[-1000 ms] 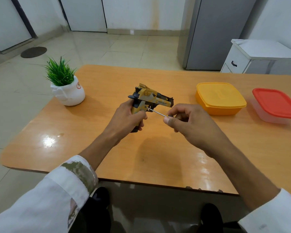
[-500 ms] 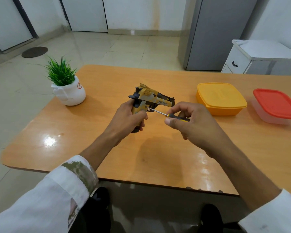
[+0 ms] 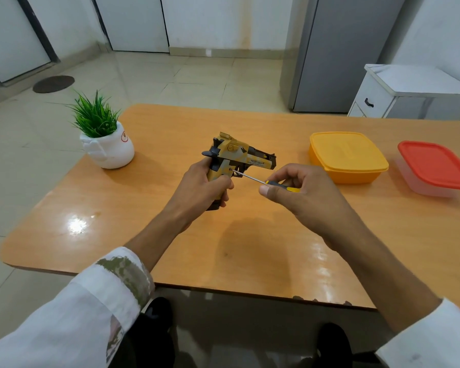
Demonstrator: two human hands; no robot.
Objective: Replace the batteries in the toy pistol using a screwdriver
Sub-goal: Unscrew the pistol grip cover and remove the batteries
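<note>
Head view, left hand [image 3: 197, 189] fingers clenched round toy pistol [image 3: 237, 160] grip, right hand [image 3: 303, 195] fingers pinching screwdriver [image 3: 266, 181], tip on pistol

Orange wooden counter [image 3: 250, 251], glossy, bright light glare on its left part. Pale beige tiled floor [image 3: 170, 81] behind. White walls with panel doors [image 3: 137, 22] at back. Grey fridge [image 3: 337, 49] far right, white drawer cabinet [image 3: 409, 94] just beside it. Dark round floor mat [image 3: 53, 84] far left.
</note>
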